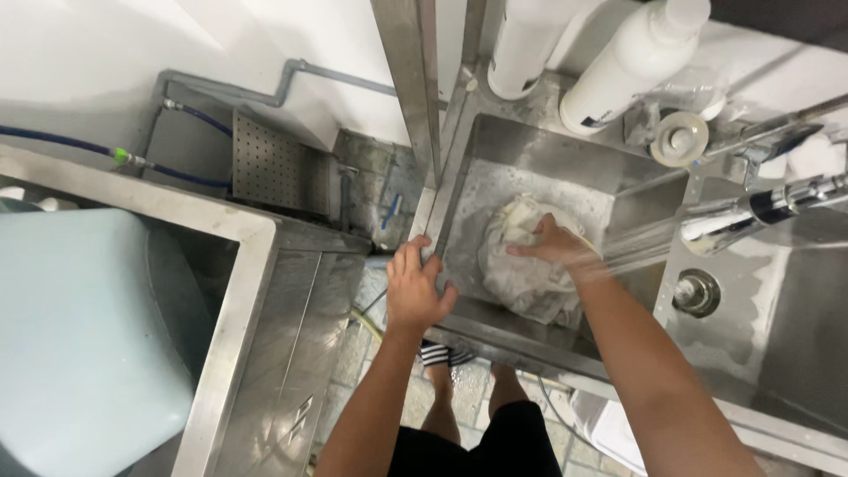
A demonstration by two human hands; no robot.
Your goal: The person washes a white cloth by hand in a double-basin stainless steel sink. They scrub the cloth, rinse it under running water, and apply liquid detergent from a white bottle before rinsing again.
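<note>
My right hand (549, 245) presses down on a crumpled off-white cloth (530, 274) lying in the steel sink basin (521, 159). Water streams sideways from the spray tap (751, 212) at the right and hits my right wrist and the cloth. My left hand (415, 287) rests on the near-left corner of the sink rim, fingers curled over the edge, holding nothing else.
Two white bottles (632, 62) and a round white lid (678, 139) stand behind the sink. A second steel basin (795, 309) lies to the right. A steel counter (265, 353) and a pale blue tub (79, 344) are at the left. Pipes and a blue hose (53, 141) run along the wall.
</note>
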